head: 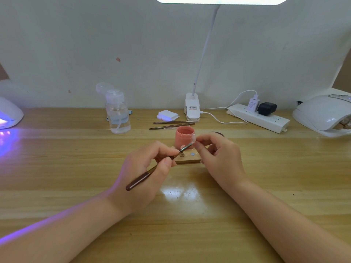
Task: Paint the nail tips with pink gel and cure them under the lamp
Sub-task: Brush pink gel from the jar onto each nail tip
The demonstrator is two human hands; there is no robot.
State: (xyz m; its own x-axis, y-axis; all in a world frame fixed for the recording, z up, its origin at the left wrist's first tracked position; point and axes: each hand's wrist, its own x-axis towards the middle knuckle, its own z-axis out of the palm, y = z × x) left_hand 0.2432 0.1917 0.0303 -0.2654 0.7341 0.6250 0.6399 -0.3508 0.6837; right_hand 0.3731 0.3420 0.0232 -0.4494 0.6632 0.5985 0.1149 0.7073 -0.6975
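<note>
Your left hand (150, 166) grips the brush (157, 167) like a pen, its long axis running from the handle near you up and right to the bristles, which meet the nail tip (193, 139) pinched in your right hand (218, 152). Contact looks made, though it is too small to be sure. Just beyond stands the open pink gel jar (184, 136); the lit lamp (9, 112) sits far left on the counter (76, 168).

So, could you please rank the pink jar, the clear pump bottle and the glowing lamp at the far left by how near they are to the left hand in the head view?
From the left hand:
1. Pink jar, just beyond it, slightly right.
2. Clear pump bottle, farther back, to the left.
3. Glowing lamp, at the table's far left edge.
</note>
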